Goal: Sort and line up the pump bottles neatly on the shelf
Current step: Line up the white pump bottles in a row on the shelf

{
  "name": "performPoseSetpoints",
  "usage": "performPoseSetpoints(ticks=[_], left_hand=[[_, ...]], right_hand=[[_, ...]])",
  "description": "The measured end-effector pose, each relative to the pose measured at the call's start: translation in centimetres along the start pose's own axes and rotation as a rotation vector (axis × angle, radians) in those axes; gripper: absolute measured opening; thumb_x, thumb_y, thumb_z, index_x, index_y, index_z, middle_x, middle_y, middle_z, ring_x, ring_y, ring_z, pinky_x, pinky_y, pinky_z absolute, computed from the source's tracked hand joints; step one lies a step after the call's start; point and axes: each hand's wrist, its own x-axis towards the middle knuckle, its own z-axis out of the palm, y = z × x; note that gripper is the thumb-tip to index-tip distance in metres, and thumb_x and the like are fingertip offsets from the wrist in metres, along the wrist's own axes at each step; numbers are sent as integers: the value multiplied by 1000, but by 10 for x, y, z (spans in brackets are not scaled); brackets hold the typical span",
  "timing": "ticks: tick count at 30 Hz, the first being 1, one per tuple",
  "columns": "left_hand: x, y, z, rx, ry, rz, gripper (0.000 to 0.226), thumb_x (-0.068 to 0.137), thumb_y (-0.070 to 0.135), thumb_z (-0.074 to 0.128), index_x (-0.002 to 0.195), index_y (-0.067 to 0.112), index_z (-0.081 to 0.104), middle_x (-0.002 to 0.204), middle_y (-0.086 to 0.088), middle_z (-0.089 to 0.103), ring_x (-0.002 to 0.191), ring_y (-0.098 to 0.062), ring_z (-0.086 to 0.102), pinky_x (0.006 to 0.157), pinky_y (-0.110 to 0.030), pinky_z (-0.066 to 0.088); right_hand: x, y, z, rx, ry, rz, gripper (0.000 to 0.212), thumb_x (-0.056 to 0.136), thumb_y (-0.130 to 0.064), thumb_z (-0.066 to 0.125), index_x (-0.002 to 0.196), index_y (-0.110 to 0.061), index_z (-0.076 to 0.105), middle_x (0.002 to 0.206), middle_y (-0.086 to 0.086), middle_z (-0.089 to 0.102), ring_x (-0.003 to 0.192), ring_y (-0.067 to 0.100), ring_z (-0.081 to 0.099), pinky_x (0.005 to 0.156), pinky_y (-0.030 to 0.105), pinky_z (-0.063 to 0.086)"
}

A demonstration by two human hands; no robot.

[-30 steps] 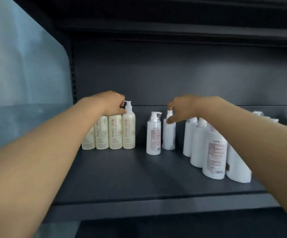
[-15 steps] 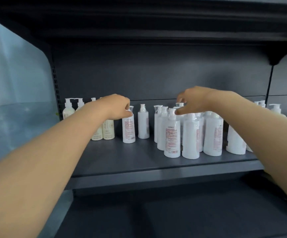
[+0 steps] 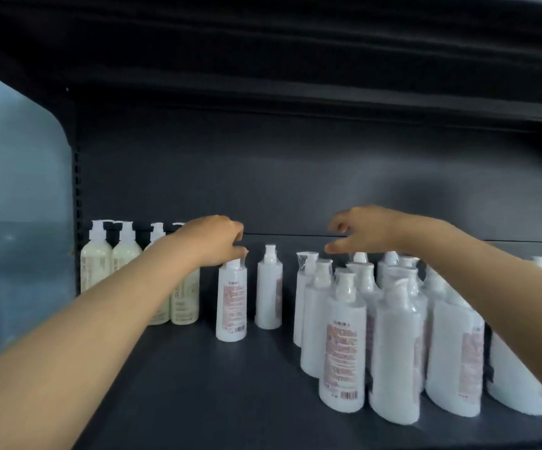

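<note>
Right hand (image 3: 370,232) lifted, empty, open; left hand (image 3: 213,243) pinches white plastic pump bottle (image 3: 231,303); a bump could topple 3-o'clock white-bottle cluster (image 3: 344,352).

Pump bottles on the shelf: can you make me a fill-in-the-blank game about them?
1. The left hand grips the pump of a bottle coloured ___.
2. The right hand hovers over the crowded bottles and holds ___.
3. The cream bottles stand at the ___ end of the shelf.

Missing words: white; nothing; left.
</note>
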Motion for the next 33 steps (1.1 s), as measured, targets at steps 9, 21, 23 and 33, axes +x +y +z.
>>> performPoseSetpoints(ticks=[9,21,23,33], left_hand=[[60,-33,32,148,98,36,37,93,43,43,119,18,51,117,0,54,110,-19,50,81,-33,45],[81,-39,82,-133,88,30,36,90,51,44,114,26,54,111,11,55,100,-9,53,82,-27,44],[82,-44,84,-262,43,33,29,88,49,49,104,27,58,100,14,59,87,-1,53,77,-21,44],[93,-54,99,-706,23,-45,14,71,31,77,82,28,68,83,8,70,79,-3,62,74,-19,49]], right_hand=[[97,3,27,-10,-14,-138,43,88,-46,56,120,-18,55,121,-3,58,111,18,53,90,26,41],[180,-1,63,45,-56,-373,35,88,-36,59,118,-19,56,114,-5,59,98,11,56,91,27,46],[189,-1,68,63,-91,-408,38,88,-35,60,122,-20,54,118,-7,54,97,8,52,88,23,43],[220,-6,102,379,-254,-507,28,84,-22,68,112,-19,65,83,-10,64,81,21,63,81,29,51]])
